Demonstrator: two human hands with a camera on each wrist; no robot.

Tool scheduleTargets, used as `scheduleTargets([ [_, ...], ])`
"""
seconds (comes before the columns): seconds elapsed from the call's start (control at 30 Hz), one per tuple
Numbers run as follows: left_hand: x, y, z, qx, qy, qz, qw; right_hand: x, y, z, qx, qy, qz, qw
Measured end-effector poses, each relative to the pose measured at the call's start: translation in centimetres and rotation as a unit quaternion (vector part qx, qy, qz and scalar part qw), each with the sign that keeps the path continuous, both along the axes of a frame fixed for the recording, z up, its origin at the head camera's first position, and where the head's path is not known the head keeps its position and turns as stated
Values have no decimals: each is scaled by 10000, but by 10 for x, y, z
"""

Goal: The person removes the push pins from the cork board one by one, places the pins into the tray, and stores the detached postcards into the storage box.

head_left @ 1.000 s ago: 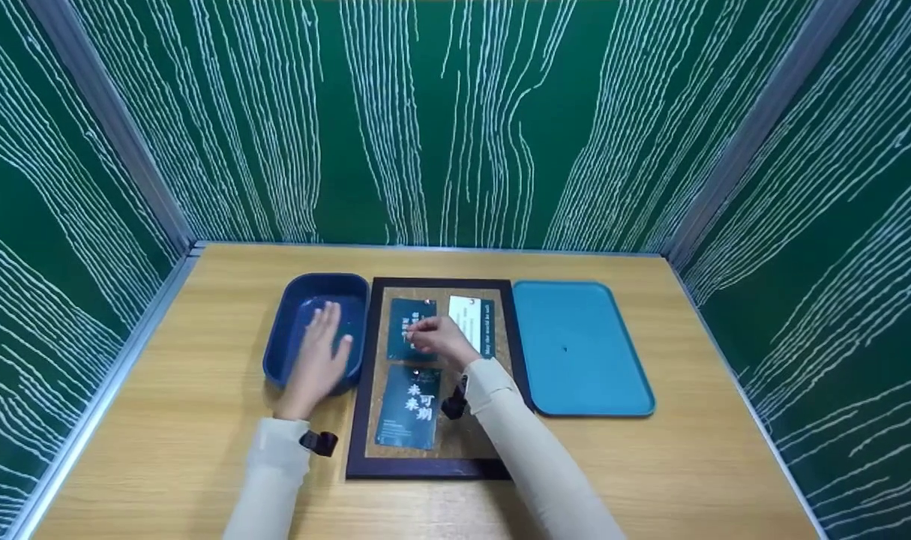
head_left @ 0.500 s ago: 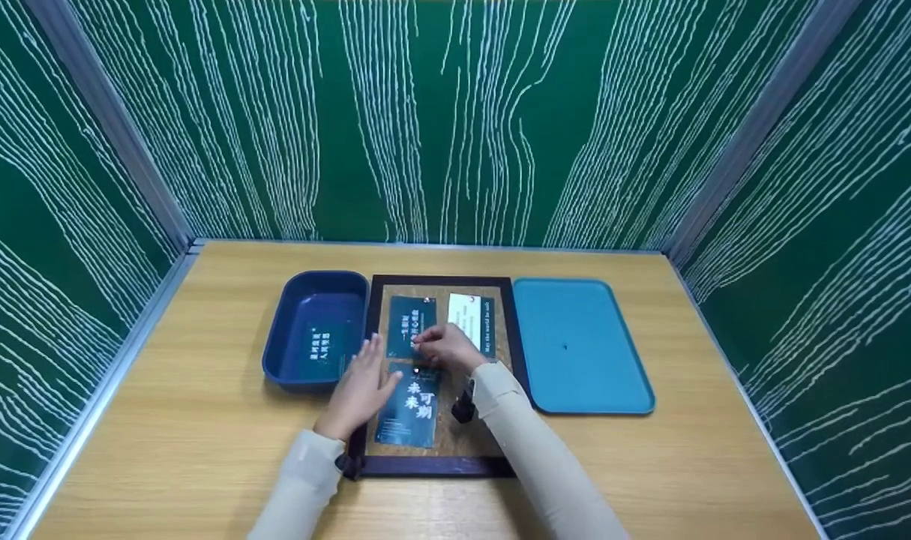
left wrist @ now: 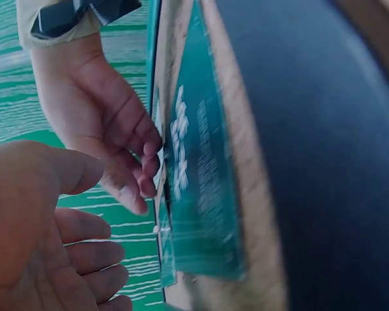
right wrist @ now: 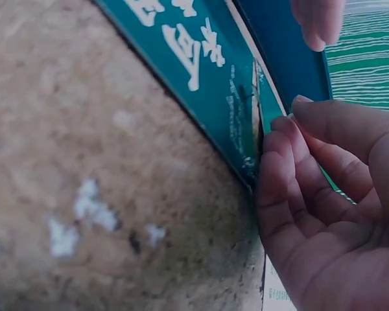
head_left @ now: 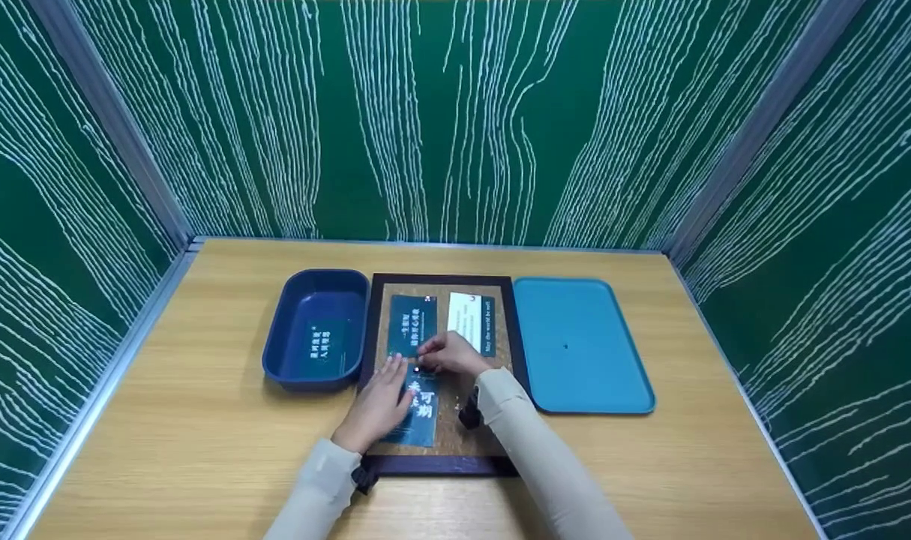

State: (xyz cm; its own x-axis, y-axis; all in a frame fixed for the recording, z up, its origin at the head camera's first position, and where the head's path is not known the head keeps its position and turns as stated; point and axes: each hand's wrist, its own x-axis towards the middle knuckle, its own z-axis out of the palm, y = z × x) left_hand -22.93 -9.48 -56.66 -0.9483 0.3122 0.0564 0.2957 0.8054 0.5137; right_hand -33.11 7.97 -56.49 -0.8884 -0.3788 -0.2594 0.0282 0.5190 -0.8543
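Since a second ago, the bare left hand (head_left: 376, 409) has moved from above the navy-blue, round-cornered tub (head_left: 322, 307) to over the cork board in a dark rectangular frame (head_left: 462, 466), while the bare right hand (head_left: 456, 355) has shifted slightly down the board. Green partitions with wavy white lines (head_left: 455, 195) surround the light wood-grain table (head_left: 725, 472). On it, the board lies between the tub and a flat turquoise tray with rounded corners (head_left: 594, 360). The board carries an upper dark-green card with white characters (head_left: 412, 321), a lower dark-green card with larger white characters (head_left: 423, 429) and a white-and-green card (head_left: 468, 322) at upper right; another dark-green lettered card (head_left: 328, 351) lies in the tub. Left fingers are loose and grasp nothing, above the lower card. Right fingers are curled, thumb and forefinger tips together near the upper card's bottom edge; I cannot tell whether they pinch anything. Just beside them, a small pale pin (head_left: 417, 369) sits at the lower card's top.
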Motion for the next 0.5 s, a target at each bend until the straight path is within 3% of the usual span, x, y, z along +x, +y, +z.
scheduleTargets([
  [0.27,3,5,-9,103,-220,-111,9996,1,0,-6,289,190,211,9992],
  [0.5,6,8,-15,-54,-92,-193,9998,3,2,-10,443,490,393,9970],
])
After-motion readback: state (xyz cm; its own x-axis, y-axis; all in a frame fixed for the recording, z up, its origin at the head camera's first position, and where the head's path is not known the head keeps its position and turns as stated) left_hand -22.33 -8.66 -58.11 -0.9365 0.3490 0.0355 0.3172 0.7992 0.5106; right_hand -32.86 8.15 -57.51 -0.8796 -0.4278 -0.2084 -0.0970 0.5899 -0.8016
